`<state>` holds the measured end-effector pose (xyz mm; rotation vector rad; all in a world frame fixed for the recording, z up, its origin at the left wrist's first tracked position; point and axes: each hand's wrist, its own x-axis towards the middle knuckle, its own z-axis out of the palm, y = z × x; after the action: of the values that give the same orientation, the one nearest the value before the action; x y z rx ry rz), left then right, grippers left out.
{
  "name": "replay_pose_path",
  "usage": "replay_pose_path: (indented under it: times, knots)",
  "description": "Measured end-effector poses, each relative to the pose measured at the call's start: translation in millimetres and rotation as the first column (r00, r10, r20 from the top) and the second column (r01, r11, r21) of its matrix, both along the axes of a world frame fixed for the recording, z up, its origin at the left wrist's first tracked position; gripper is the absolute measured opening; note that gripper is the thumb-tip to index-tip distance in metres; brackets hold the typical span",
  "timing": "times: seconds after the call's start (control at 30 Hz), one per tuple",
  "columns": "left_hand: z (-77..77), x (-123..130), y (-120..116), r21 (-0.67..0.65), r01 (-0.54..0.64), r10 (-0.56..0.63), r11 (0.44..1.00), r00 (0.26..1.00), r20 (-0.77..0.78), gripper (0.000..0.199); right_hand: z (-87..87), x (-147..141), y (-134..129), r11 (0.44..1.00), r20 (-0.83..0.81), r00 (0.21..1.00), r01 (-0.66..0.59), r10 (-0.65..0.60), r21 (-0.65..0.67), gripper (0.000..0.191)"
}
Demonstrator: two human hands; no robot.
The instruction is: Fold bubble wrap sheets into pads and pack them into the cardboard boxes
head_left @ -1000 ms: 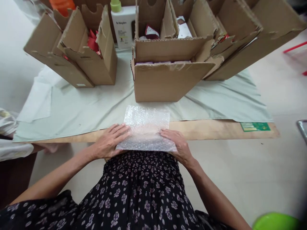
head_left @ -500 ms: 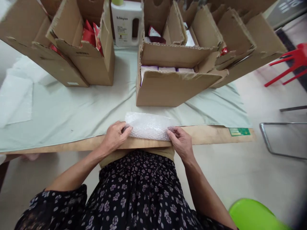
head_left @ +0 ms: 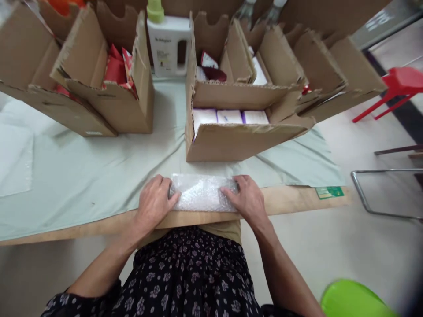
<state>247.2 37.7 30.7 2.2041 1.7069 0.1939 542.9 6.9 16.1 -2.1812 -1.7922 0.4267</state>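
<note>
A folded strip of bubble wrap (head_left: 201, 193) lies lengthwise along the front edge of the table, partly on the pale green cloth and partly on bare wood. My left hand (head_left: 157, 197) grips its left end, thumb on top and fingers at the far side. At the right end, my right hand (head_left: 246, 195) holds it in the same way, with the thumb pressed on the wrap. Whether anything is rolled inside the wrap I cannot make out.
Just beyond stands a cardboard box (head_left: 218, 147) holding several white and purple packs. Behind are more cut-open boxes (head_left: 132, 110) with red packets and a white detergent bottle (head_left: 168, 44). Bubble wrap sheets (head_left: 15, 154) lie at left. A green stool (head_left: 353, 299) stands at lower right.
The far edge of the bubble wrap has come nearer, leaving a narrower strip. My right fingers have moved over its far side. The view has tilted upward a little.
</note>
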Motion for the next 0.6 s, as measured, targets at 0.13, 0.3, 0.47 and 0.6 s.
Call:
replay_pose_path:
  times: [0.13, 0.3, 0.47, 0.6]
  knots:
    - [-8.5, 11.3, -8.2, 0.050, -0.032, 0.024, 0.998, 0.988, 0.155, 0.005, 0.8, -3.4, -1.2, 0.995, -0.192, 0.980, -0.040, 0.057, 0.092, 0.033]
    - [-7.7, 13.8, -29.2, -0.078, -0.269, 0.270, 0.960, 0.817, 0.509, 0.012, 8.1, 8.5, -19.6, 0.999, -0.655, 0.754, 0.027, -0.048, -0.042, 0.035]
    - [5.8, 14.3, -42.0, -0.470, -0.142, 0.483, 0.871, 0.421, 0.768, 0.070, 6.9, 16.8, -37.8, 0.980, -0.939, 0.287, 0.114, -0.188, -0.162, 0.072]
    - [14.4, 11.4, -41.5, -0.456, -0.043, 0.442, 0.889, 0.342, 0.829, 0.062, 10.0, 20.1, -47.9, 0.969, -0.966, 0.156, 0.168, -0.205, -0.179, 0.070]
